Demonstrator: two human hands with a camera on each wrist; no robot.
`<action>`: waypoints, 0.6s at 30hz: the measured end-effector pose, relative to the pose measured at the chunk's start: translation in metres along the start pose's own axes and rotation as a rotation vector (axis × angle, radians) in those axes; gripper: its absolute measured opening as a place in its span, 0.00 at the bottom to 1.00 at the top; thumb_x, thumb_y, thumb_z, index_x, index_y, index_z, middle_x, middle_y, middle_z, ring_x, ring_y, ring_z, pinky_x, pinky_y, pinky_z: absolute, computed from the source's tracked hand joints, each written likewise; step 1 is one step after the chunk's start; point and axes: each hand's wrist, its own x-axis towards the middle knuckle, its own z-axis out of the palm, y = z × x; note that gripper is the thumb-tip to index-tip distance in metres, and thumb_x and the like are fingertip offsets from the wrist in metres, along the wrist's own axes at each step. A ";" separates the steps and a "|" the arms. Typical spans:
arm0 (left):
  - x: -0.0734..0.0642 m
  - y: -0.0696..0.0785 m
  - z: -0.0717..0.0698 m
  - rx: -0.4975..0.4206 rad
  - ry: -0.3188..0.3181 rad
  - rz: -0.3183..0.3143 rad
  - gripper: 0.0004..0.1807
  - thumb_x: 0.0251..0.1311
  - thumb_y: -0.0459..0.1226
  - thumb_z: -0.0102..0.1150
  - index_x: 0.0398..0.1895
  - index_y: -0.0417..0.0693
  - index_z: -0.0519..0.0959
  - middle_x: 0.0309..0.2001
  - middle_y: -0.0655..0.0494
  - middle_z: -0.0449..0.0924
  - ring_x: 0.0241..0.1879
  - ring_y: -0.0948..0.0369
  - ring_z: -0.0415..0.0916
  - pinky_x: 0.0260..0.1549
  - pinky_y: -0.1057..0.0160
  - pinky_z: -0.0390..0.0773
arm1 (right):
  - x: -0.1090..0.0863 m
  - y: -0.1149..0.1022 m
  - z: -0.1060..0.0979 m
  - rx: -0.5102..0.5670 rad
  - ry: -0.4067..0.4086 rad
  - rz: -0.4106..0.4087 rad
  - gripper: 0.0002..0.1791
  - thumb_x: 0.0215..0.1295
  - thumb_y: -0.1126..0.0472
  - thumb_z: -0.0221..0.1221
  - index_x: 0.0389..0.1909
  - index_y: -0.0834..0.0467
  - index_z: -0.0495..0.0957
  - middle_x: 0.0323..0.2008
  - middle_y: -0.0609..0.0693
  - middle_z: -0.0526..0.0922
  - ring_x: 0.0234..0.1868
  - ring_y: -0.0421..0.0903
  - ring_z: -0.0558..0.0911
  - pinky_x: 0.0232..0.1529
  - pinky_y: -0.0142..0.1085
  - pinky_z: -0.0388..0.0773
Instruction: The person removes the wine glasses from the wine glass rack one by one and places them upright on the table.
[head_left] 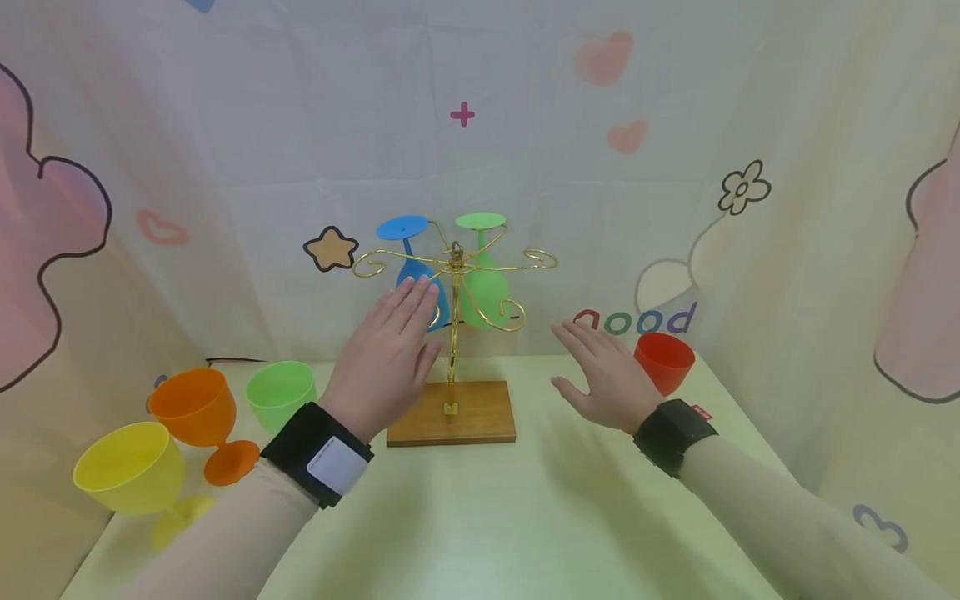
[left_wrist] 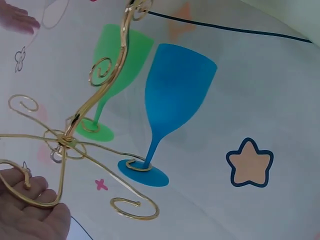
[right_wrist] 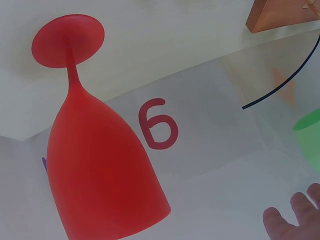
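A gold wire goblet rack (head_left: 453, 342) stands on a wooden base (head_left: 480, 421). Hung upside down from its curled arms are a blue goblet (left_wrist: 177, 90) and a green goblet (head_left: 487, 292). My left hand (head_left: 386, 350), fingers straight, is in front of the rack on its left side and partly covers the blue goblet in the head view. In the left wrist view, its fingertips overlap a curled arm of the rack. My right hand (head_left: 606, 373) hovers to the rack's right with extended fingers and holds nothing. Just beyond it stands an upright red goblet (right_wrist: 100, 165).
At the table's left side stand an upright yellow goblet (head_left: 135, 471), an orange goblet (head_left: 197, 408) and another green goblet (head_left: 281, 392), the last partly hidden by my left wrist. A printed curtain (head_left: 300, 100) hangs behind the table (head_left: 480, 517).
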 end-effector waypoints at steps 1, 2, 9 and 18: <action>0.000 0.000 0.000 0.005 0.015 0.013 0.31 0.68 0.43 0.50 0.68 0.33 0.62 0.68 0.39 0.63 0.69 0.49 0.52 0.69 0.49 0.59 | 0.001 0.001 -0.001 0.003 -0.004 0.000 0.43 0.59 0.44 0.60 0.73 0.53 0.56 0.70 0.54 0.63 0.69 0.52 0.59 0.67 0.59 0.62; 0.000 -0.001 0.001 0.011 0.033 0.024 0.30 0.68 0.41 0.50 0.67 0.33 0.63 0.67 0.38 0.65 0.68 0.49 0.54 0.68 0.49 0.61 | 0.002 0.002 -0.003 0.007 -0.013 0.003 0.43 0.59 0.45 0.61 0.73 0.53 0.56 0.70 0.54 0.63 0.68 0.52 0.60 0.66 0.59 0.62; -0.002 -0.006 0.007 0.001 0.112 0.040 0.26 0.65 0.37 0.54 0.65 0.36 0.68 0.63 0.41 0.71 0.66 0.52 0.61 0.65 0.52 0.66 | 0.032 0.008 -0.051 0.090 -0.055 0.055 0.38 0.61 0.60 0.56 0.72 0.56 0.56 0.69 0.57 0.64 0.66 0.55 0.63 0.65 0.57 0.66; -0.002 -0.006 0.007 0.012 0.124 0.036 0.26 0.64 0.38 0.56 0.65 0.38 0.69 0.63 0.43 0.72 0.65 0.53 0.62 0.64 0.53 0.67 | 0.136 -0.020 -0.134 0.137 -0.172 0.077 0.33 0.67 0.60 0.45 0.74 0.57 0.52 0.72 0.57 0.59 0.69 0.53 0.58 0.70 0.54 0.57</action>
